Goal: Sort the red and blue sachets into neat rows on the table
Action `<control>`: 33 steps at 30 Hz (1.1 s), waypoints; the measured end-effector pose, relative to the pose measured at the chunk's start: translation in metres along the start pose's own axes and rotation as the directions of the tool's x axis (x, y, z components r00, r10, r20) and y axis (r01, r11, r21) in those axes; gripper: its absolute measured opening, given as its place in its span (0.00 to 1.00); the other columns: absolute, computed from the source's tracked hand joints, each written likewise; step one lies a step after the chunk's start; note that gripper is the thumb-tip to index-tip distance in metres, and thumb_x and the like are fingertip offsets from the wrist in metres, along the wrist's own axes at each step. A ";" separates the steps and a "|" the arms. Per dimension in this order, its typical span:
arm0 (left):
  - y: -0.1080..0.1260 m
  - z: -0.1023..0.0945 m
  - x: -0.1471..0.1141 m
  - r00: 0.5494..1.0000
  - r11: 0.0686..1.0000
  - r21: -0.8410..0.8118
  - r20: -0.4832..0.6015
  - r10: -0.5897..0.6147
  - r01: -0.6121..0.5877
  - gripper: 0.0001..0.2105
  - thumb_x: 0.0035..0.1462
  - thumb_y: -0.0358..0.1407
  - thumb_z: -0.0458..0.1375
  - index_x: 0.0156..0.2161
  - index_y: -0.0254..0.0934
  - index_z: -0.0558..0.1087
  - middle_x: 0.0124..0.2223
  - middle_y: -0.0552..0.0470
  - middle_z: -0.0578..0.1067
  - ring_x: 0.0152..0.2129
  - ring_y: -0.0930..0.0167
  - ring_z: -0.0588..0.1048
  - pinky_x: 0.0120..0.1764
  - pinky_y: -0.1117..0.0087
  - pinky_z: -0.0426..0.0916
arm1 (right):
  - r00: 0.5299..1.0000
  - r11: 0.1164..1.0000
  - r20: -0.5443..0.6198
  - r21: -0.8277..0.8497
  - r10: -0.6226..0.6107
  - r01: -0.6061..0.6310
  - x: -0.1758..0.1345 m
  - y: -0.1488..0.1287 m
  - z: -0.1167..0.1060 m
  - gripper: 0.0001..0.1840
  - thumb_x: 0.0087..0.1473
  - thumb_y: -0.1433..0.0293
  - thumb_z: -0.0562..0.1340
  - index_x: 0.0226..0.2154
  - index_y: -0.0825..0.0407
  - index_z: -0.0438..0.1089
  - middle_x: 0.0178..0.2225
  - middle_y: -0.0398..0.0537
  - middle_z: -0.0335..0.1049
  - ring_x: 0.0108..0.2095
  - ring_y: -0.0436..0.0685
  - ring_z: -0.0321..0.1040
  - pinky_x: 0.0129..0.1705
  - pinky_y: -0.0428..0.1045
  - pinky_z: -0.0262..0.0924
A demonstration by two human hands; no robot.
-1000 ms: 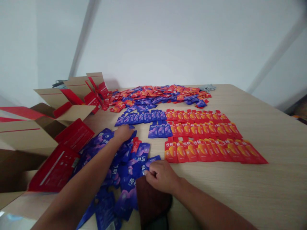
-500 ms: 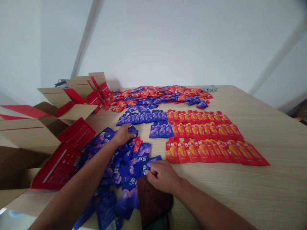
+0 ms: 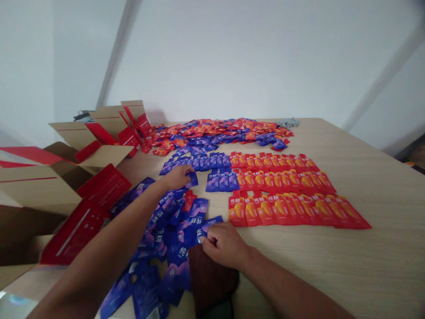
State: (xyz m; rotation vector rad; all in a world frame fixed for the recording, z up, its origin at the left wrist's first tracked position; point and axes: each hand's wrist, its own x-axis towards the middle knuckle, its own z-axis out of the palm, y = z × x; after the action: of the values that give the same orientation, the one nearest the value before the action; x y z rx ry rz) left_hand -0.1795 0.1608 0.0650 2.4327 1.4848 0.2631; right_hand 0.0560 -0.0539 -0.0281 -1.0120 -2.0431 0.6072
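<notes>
My left hand [image 3: 179,176] is closed on a small purple-blue sachet [image 3: 192,179], just off the end of a short row of purple sachets [image 3: 223,180]. Below my left forearm spreads a loose pile of purple sachets [image 3: 172,241], with a red sachet [image 3: 189,200] among them. My right hand [image 3: 224,243] is curled shut over the pile's right edge, beside a dark brown, soft-looking item [image 3: 212,283]. What its fingers hold, if anything, is hidden. Overlapping rows of red-orange sachets [image 3: 285,210] lie to the right, and another purple row [image 3: 209,161] lies farther back.
Open cardboard boxes with red outsides [image 3: 36,186] crowd the left side. A mixed heap of red and purple sachets [image 3: 219,130] stretches along the back of the wooden table [image 3: 375,190]. Grey scraps [image 3: 288,123] lie by the white wall.
My left hand has moved right and slightly away from me, lifting a purple sachet off the pile toward the short purple row. The right hand has stayed in place.
</notes>
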 end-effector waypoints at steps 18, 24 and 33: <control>0.041 0.033 0.044 0.831 0.798 0.251 0.267 0.487 -0.548 0.14 0.47 0.27 0.58 0.37 0.45 0.81 0.40 0.43 0.81 0.47 0.55 0.74 0.59 0.52 0.61 | 1.000 1.000 0.019 0.025 0.002 -0.002 0.002 -0.002 -0.003 0.19 0.57 0.70 0.64 0.21 0.49 0.55 0.20 0.37 0.61 0.23 0.49 0.60 0.29 0.49 0.46; 0.037 0.040 0.033 0.786 0.750 0.243 0.258 0.562 -0.615 0.17 0.55 0.26 0.55 0.44 0.46 0.81 0.48 0.45 0.81 0.54 0.58 0.73 0.63 0.54 0.60 | 1.000 1.000 0.014 0.003 0.010 -0.010 0.000 -0.001 0.000 0.19 0.57 0.70 0.64 0.21 0.49 0.55 0.20 0.37 0.61 0.23 0.49 0.60 0.29 0.49 0.45; 0.034 0.074 0.007 0.990 0.960 0.256 -0.056 0.129 -0.111 0.21 0.73 0.46 0.48 0.56 0.33 0.75 0.56 0.35 0.77 0.54 0.56 0.75 0.59 0.54 0.69 | 1.000 1.000 0.024 -0.008 0.002 -0.002 0.001 0.001 0.001 0.19 0.57 0.70 0.64 0.21 0.49 0.55 0.20 0.37 0.61 0.23 0.49 0.60 0.29 0.49 0.45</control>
State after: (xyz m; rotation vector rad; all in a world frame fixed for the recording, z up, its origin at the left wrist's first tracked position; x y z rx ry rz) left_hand -0.1256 0.1421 0.0063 2.7472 1.4821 0.1991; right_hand 0.0552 -0.0523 -0.0292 -1.0155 -2.0667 0.6155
